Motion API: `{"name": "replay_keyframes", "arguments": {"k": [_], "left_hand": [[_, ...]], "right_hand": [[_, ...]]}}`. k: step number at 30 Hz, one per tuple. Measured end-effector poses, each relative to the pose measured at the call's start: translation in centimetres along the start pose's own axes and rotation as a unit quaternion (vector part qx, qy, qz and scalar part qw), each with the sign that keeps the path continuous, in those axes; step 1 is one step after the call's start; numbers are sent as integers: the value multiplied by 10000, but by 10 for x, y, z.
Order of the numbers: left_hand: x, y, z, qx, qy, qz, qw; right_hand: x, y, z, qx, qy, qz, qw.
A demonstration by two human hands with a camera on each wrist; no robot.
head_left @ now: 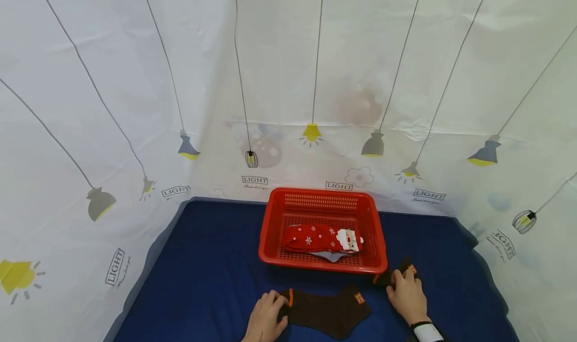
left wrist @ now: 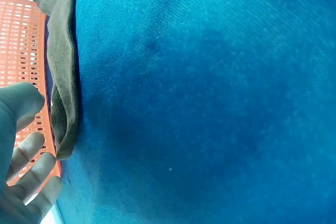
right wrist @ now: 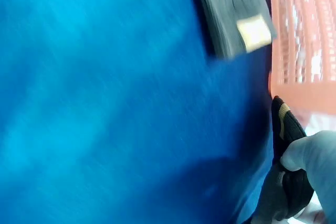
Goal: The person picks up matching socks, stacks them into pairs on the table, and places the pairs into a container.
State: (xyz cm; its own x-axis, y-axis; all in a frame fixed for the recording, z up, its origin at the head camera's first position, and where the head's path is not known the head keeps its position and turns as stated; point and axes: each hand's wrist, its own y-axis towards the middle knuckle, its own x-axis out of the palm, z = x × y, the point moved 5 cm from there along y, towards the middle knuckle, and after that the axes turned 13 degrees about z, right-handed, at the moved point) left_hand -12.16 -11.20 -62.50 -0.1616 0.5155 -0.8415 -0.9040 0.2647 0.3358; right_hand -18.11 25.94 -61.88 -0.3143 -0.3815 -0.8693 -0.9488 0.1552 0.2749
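Note:
A dark brown sock [head_left: 326, 309] with an orange stripe at one end and an orange patch at the other lies flat before the basket. At its striped end is my left hand [head_left: 267, 314]; in the left wrist view the thumb and fingers [left wrist: 39, 174] are spread apart beside the sock's edge [left wrist: 64, 72]. My right hand [head_left: 409, 293] pinches a second dark brown sock [right wrist: 286, 187] near the basket's right front corner, the thumb [right wrist: 302, 153] pressed on the cloth. The hand hides part of that sock.
A red plastic basket [head_left: 266, 247] stands behind the socks. In it lie red Christmas socks [head_left: 311, 238] with a Santa face, and a grey sock [head_left: 331, 256] partly under them. A dark blue cloth [head_left: 203, 282] covers the surface. White sheeting [head_left: 279, 56] printed with lamps rises behind.

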Motion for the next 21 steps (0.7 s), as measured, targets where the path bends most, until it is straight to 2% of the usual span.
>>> {"name": "replay_keyframes", "arguments": {"k": [2,9,15,21], "left_hand": [[0,-1,0,47,2,76,10000],[1,1,-1,-13,25,27,10000],[-2,3,3,104,50,114,9999],[0,2,6,210,108,195,9995]], "right_hand": [[0,-8,-4,63,-18,-45,10000],[-8,-26,-16,208,76,-132,9997],[-18,-33,-27,141,209,-22,9997],[-23,-43,-45,37,345,-80,9994]]}}
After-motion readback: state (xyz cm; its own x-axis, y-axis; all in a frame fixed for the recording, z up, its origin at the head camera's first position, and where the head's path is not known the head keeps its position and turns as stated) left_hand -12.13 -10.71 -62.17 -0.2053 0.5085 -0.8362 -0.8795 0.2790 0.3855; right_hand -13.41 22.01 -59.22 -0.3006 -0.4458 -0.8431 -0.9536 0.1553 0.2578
